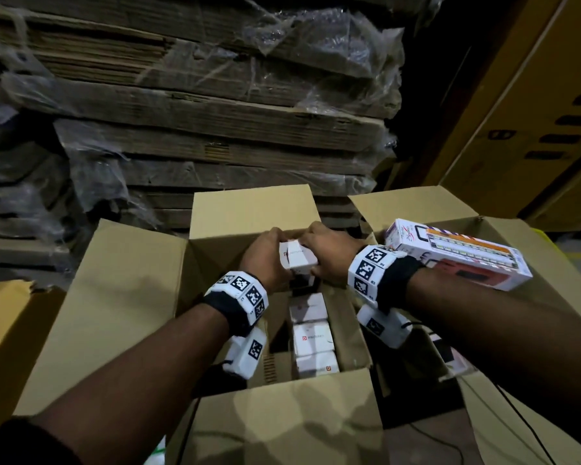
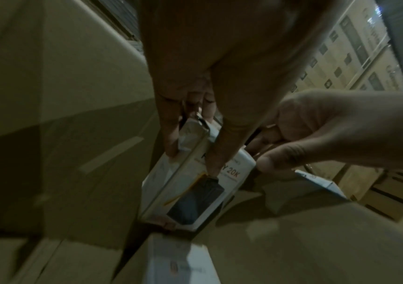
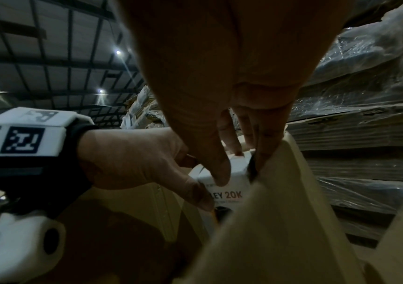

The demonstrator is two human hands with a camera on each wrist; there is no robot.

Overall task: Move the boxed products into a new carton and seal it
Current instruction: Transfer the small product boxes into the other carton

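Brown corrugated card frames everything here: an open carton (image 1: 125,297) sits in the middle of the head view with its four flaps (image 1: 249,209) folded outward, and both hands are down at its far end. The left hand (image 1: 265,260) and the right hand (image 1: 332,256) together grip a small white product box (image 1: 297,258) — fingers curled over its top edges from either side, thumbs pressed on its near face. In the left wrist view the box (image 2: 190,184) stands upright against the carton's inner wall, the left fingers (image 2: 171,138) reaching down its sides, its printed face reading "20K" above a dark picture of the product. The right wrist view shows the same lettering on the box (image 3: 229,184), with the right fingertips (image 3: 220,173) pinching its upper corner just beside a pale cardboard flap (image 3: 292,211). Behind the hands, nearer the person, a row of like white boxes (image 1: 312,337) already stands on end inside the carton, packed one against the next. To the right, a second open carton (image 1: 503,236) bears a longer white box with an orange and red picture (image 1: 457,253) lying across its top, just beyond the right wrist. Each wrist wears a black strap with white marker blocks (image 1: 242,293). Beyond the cartons rises a stack of flattened cardboard sheets (image 1: 198,129) partly wrapped in clear plastic film — and tall yellow-brown printed cartons (image 1: 534,129) stand at the right.
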